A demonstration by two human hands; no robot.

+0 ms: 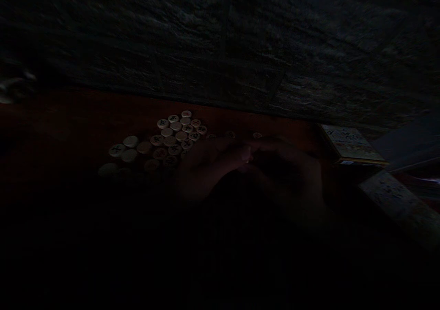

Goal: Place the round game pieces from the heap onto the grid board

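Note:
The view is very dark. Round Chinese chess pieces [174, 137], pale with dark or red characters, lie close together on a reddish table [79, 122]. My left hand [213, 165] is just right of this cluster and hides some of its edge. Its thumb points right, towards my right hand [292, 161], and the fingertips of both hands meet or nearly meet. Both hands look closed, with curled fingers. Whether something small is between them cannot be made out. A few more pieces lie behind the hands, among them a single piece [257, 135].
A dark stone-like wall [220, 39] rises along the table's back edge. On the right lies a box or thick book [354, 142] with a patterned cover, and nearer me a second patterned, flat object [398, 197]. A shiny object [15, 87] is at the far left.

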